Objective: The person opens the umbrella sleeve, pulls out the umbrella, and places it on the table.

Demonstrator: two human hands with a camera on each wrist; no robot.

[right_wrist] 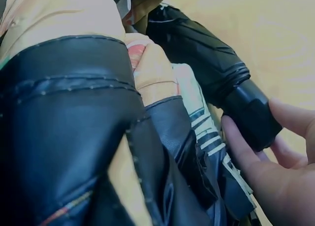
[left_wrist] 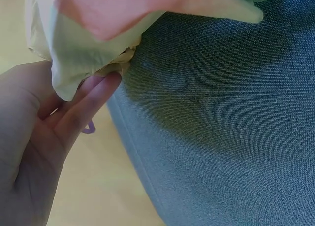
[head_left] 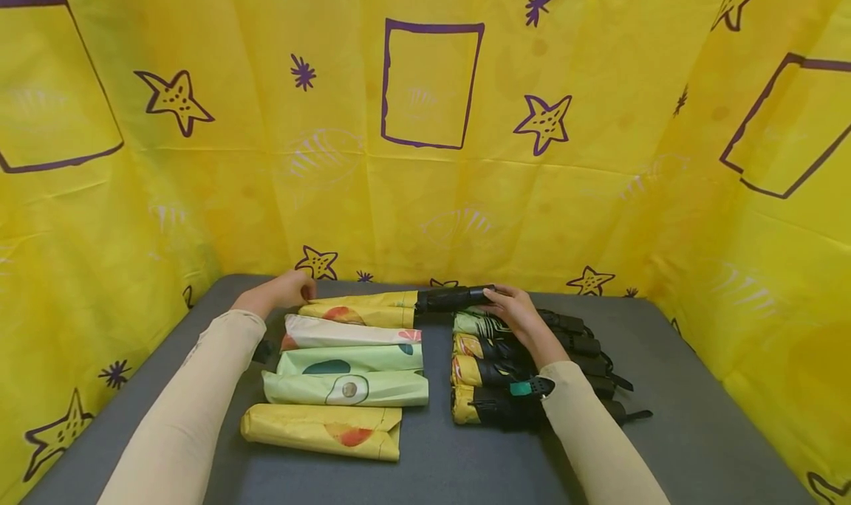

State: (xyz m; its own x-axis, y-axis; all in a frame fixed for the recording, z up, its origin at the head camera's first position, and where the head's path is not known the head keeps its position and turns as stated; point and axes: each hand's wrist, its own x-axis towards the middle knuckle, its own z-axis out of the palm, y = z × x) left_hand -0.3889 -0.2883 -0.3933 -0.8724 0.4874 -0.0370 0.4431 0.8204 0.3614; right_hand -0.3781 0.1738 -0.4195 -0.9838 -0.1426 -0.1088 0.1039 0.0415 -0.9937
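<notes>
A black folding umbrella (head_left: 452,298) is partly inside a yellow fabric sleeve (head_left: 372,314) with an orange-red print, at the back of the table. My right hand (head_left: 518,313) holds the umbrella's black handle end (right_wrist: 251,115) between thumb and fingers. At the sleeve's opposite end, my left hand (head_left: 282,291) pinches the fabric; in the left wrist view a white and pink sleeve (left_wrist: 103,14) partly covers that spot. How far the umbrella reaches inside the sleeve is hidden.
Left of centre, a row of sleeves includes a white one (head_left: 352,333), an avocado-print green one (head_left: 392,389) and a yellow one (head_left: 299,425). Several folded umbrellas (head_left: 495,407) with black wraps and straps lie at right, under my right forearm. Yellow curtains (head_left: 425,217) enclose the grey table (head_left: 459,475).
</notes>
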